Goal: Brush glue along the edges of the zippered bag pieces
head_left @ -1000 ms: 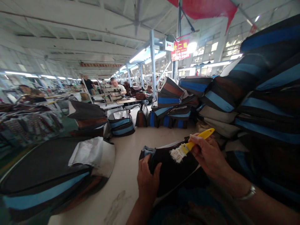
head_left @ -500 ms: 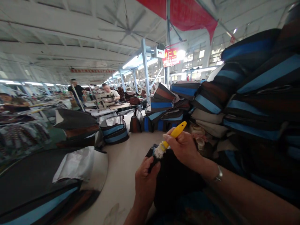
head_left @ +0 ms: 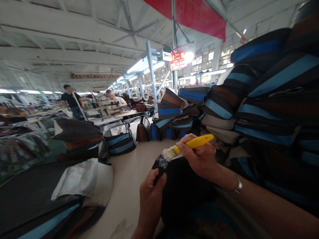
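Observation:
A dark fabric bag panel (head_left: 185, 192) lies in front of me over the pale worktable (head_left: 128, 196). My left hand (head_left: 151, 196) is closed on its near left edge, thumb on top. My right hand (head_left: 200, 156) is closed on a yellow-handled brush (head_left: 191, 144). The brush's whitish bristles point left and rest at the panel's upper edge, near its light blue corner. A metal watch sits on my right wrist.
Tall stacks of black, blue and brown striped bag pieces (head_left: 271, 99) crowd the right side and back. More dark panels (head_left: 47, 196) with a white sheet (head_left: 77, 177) lie at the left. Finished bags (head_left: 119, 139) stand further back. Other people (head_left: 71, 101) work at distant tables.
The brush has swept from the middle of the panel up to its upper left edge, and its handle has tipped flatter. My left hand has kept its hold on the panel.

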Demonstrator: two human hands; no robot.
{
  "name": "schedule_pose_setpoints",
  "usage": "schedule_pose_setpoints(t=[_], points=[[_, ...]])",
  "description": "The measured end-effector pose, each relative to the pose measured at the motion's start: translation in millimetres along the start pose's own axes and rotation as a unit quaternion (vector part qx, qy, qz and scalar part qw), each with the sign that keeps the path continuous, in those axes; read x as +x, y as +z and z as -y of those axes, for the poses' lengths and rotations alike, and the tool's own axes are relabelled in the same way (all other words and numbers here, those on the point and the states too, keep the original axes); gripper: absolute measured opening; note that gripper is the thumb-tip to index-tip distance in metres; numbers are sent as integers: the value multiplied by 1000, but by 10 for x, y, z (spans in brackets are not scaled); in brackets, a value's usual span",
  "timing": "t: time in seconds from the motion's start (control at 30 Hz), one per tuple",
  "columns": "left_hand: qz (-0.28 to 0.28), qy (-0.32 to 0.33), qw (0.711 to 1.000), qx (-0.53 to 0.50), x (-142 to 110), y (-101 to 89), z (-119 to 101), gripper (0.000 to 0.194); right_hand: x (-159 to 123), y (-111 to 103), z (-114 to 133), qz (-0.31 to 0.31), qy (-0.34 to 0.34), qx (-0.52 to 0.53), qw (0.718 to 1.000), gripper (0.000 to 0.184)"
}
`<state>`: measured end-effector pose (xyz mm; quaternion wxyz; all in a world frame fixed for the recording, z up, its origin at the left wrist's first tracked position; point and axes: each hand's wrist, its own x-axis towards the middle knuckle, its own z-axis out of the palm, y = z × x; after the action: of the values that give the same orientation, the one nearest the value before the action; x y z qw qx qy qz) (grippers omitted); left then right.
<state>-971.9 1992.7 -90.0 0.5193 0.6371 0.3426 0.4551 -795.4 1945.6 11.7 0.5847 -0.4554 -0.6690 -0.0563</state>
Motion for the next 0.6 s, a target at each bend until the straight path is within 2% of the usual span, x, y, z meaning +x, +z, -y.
schedule_pose_setpoints(t=[0.1,0.17,0.27,0.37,0.5,0.6], points=[[-1,-8,1000,-21,-21,14,-5,33,-33,41,-54,78,-77,-3,994,10],[-11,4,1000,4,-22,3,-4,33,-33,47,-63,77,-105,-26,991,10],[-24,56,992,113,99,-136,-13,32,4,-60,-4,-31,-32,1,999,8],[-41,106,972,205,476,-469,-27,28,34,-279,73,-131,60,61,988,12],[-84,129,950,272,1164,-920,83,23,-31,-521,41,-197,148,155,957,16],[-121,121,945,280,1375,-977,318,31,-157,-576,-59,-226,193,193,935,16]])
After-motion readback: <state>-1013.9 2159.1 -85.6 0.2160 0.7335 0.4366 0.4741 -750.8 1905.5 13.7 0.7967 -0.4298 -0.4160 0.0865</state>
